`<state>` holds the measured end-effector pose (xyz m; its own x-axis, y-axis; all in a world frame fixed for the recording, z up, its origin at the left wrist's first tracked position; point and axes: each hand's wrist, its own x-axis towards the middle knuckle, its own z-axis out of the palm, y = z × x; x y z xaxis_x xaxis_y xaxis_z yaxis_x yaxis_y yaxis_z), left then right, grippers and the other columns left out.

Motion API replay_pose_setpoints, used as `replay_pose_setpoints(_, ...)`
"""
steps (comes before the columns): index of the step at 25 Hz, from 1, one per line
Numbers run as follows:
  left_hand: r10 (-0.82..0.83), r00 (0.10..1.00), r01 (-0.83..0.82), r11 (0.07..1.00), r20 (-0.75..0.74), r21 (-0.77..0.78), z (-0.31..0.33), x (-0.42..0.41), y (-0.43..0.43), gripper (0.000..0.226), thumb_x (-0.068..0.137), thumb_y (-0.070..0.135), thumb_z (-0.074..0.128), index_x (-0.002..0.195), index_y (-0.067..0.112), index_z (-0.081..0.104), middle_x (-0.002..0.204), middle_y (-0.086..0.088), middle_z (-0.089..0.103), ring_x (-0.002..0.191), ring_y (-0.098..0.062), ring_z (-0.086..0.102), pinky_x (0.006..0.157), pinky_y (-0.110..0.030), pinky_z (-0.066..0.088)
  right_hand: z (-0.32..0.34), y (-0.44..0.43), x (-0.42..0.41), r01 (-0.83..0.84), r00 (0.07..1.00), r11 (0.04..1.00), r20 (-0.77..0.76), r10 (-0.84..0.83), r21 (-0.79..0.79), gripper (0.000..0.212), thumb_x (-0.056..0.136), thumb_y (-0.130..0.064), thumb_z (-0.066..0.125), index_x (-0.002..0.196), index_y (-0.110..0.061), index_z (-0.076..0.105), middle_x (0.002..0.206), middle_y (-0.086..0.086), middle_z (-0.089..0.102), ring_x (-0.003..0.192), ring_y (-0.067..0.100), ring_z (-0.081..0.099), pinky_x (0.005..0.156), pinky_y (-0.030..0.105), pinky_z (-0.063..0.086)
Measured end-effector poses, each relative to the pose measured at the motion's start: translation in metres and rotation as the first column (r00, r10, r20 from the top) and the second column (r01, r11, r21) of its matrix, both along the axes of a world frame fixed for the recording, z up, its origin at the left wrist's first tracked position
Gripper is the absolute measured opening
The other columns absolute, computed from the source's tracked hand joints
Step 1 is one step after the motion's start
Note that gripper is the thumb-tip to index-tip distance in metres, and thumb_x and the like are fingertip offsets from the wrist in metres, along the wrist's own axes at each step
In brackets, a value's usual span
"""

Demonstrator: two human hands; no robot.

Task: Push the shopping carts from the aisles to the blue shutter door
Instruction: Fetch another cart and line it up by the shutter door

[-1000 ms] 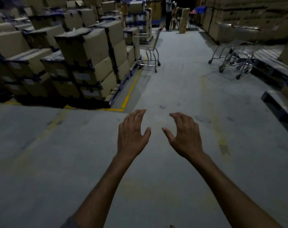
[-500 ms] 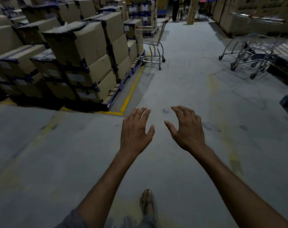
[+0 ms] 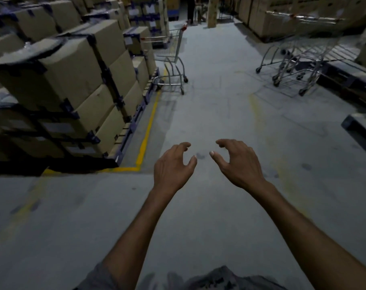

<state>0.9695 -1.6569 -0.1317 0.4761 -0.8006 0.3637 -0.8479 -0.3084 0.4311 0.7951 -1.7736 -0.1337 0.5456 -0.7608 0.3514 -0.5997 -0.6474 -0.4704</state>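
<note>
Head view: left hand (image 3: 173, 164) and right hand (image 3: 238, 162) both empty, fingers loosely curled; silver wire shopping cart (image 3: 173, 59) stands well ahead, just beside stacked brown cardboard boxes (image 3: 73, 70). Risk: a crooked push could snag it on their dark pallet (image 3: 135, 119), or it could veer into the nested silver carts (image 3: 299, 65) at right.

Grey concrete floor (image 3: 219, 114) marked with a yellow painted line (image 3: 148, 126). At left, stacked brown cardboard boxes (image 3: 73, 80) stand on blue pallets (image 3: 135, 124) along the line, with a silver wire shopping cart (image 3: 171, 59) just beside them. At right, a cluster of silver wire carts (image 3: 299, 65) stands near dark pallets (image 3: 345, 78)
</note>
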Motion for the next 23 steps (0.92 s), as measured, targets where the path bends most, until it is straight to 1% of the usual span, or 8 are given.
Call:
replay_pose_setpoints(2, -0.033, 0.999, 0.033, 0.999, 0.014, -0.008, -0.003, 0.02, -0.042, 0.044, 0.094, 0.051, 0.059, 0.134, 0.033, 0.056, 0.126, 0.015, 0.064, 0.116, -0.01, 0.06, 0.084, -0.031, 0.048, 0.003, -0.037, 0.02, 0.015, 0.999, 0.999, 0.046, -0.017, 0.046, 0.045, 0.099, -0.059, 0.054, 0.131, -0.029, 0.061, 0.122, -0.009, 0.067, 0.112, 0.013, 0.06, 0.095, 0.039, 0.047)
replay_pose_setpoints(5, -0.082, 0.996, 0.082, 0.997, 0.031, 0.0, -0.012, 0.05, -0.116, 0.044, 0.093, 0.051, 0.059, 0.133, 0.033, 0.057, 0.125, 0.014, 0.065, 0.115, -0.012, 0.06, 0.087, -0.035, 0.051, 0.004, -0.099, 0.043, -0.033, 0.987, 0.99, 0.161, 0.011, 0.134, 0.044, 0.098, -0.061, 0.053, 0.129, -0.031, 0.062, 0.117, -0.016, 0.066, 0.103, 0.002, 0.059, 0.087, 0.032, 0.049)
replay_pose_setpoints(8, -0.113, 0.99, 0.114, 0.994, 0.089, -0.003, -0.019, 0.08, -0.198, 0.047, 0.093, 0.05, 0.06, 0.135, 0.03, 0.057, 0.127, 0.01, 0.064, 0.117, -0.015, 0.06, 0.09, -0.037, 0.052, -0.002, -0.178, 0.062, -0.067, 0.975, 0.988, 0.22, 0.035, 0.14, 0.042, 0.098, -0.061, 0.054, 0.127, -0.032, 0.063, 0.116, -0.018, 0.066, 0.103, -0.001, 0.059, 0.083, 0.028, 0.049)
replay_pose_setpoints(12, -0.126, 0.948, 0.128, 0.992, 0.291, 0.013, -0.021, 0.122, -0.312, 0.058, 0.091, 0.043, 0.064, 0.143, 0.023, 0.052, 0.135, 0.002, 0.061, 0.121, -0.02, 0.055, 0.092, -0.039, 0.048, -0.016, -0.307, 0.093, -0.018, 0.991, 0.999, 0.132, 0.013, 0.042, 0.041, 0.098, -0.056, 0.058, 0.127, -0.028, 0.064, 0.115, -0.011, 0.068, 0.104, 0.01, 0.06, 0.087, 0.035, 0.049)
replay_pose_setpoints(15, -0.116, 0.915, 0.117, 0.993, 0.387, 0.02, -0.009, 0.148, -0.387, 0.06, 0.091, 0.041, 0.064, 0.145, 0.021, 0.05, 0.136, 0.0, 0.06, 0.122, -0.022, 0.054, 0.092, -0.039, 0.046, -0.019, -0.394, 0.121, -0.044, 0.998, 0.999, 0.047, 0.044, 0.006, 0.044, 0.097, -0.059, 0.056, 0.127, -0.028, 0.063, 0.117, -0.009, 0.068, 0.108, 0.015, 0.061, 0.093, 0.041, 0.049)
replay_pose_setpoints(18, -0.082, 0.908, 0.092, 0.996, 0.411, -0.006, 0.001, 0.177, -0.45, 0.058, 0.09, 0.041, 0.065, 0.144, 0.021, 0.053, 0.136, -0.001, 0.06, 0.122, -0.022, 0.053, 0.092, -0.038, 0.044, -0.016, -0.467, 0.153, -0.069, 0.998, 0.998, -0.01, 0.069, -0.01, 0.046, 0.097, -0.06, 0.055, 0.129, -0.029, 0.062, 0.119, -0.008, 0.068, 0.111, 0.017, 0.06, 0.095, 0.043, 0.048)
replay_pose_setpoints(20, -0.06, 0.911, 0.068, 0.998, 0.409, -0.005, 0.003, 0.201, -0.489, 0.058, 0.091, 0.043, 0.064, 0.144, 0.021, 0.052, 0.136, -0.001, 0.06, 0.123, -0.022, 0.053, 0.091, -0.038, 0.043, -0.017, -0.511, 0.178, -0.087, 0.996, 0.996, -0.02, 0.086, -0.014, 0.046, 0.097, -0.06, 0.055, 0.129, -0.028, 0.062, 0.12, -0.008, 0.068, 0.112, 0.018, 0.06, 0.096, 0.043, 0.047)
replay_pose_setpoints(23, -0.049, 0.931, 0.048, 0.999, 0.363, 0.01, -0.002, 0.241, -0.548, 0.059, 0.092, 0.047, 0.062, 0.144, 0.023, 0.051, 0.138, 0.001, 0.059, 0.125, -0.02, 0.053, 0.092, -0.037, 0.044, -0.02, -0.572, 0.221, -0.105, 0.994, 0.994, -0.01, 0.105, -0.022, 0.044, 0.097, -0.059, 0.057, 0.129, -0.029, 0.062, 0.12, -0.009, 0.068, 0.112, 0.018, 0.06, 0.096, 0.042, 0.046)
